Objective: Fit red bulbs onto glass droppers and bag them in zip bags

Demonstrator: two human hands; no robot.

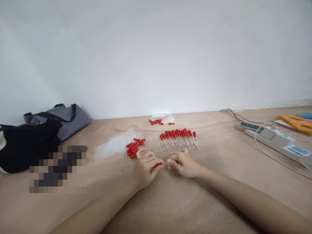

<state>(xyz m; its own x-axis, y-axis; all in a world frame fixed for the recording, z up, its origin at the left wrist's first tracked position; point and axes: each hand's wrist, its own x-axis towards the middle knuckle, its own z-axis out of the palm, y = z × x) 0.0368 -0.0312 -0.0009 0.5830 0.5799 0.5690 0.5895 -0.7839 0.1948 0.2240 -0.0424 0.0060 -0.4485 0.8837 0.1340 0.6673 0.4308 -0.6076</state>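
Observation:
My left hand (146,167) pinches a small red rubber bulb (158,164) on the wooden table (219,162). My right hand (181,164) grips the clear glass tube (165,163) that meets that bulb, so both hands hold one dropper between them. Just beyond my fingers lies a row of finished droppers with red bulbs (179,136) and a bunch of bare clear tubes (153,144). A loose pile of red bulbs (133,148) sits left of the tubes, close to my left hand.
Clear plastic bags (114,146) lie left of the pile. More red bulbs and a bag (161,120) rest near the wall. A striped bag (65,118) and a black bag (26,146) sit at left. A power strip (275,139) with cables lies at right.

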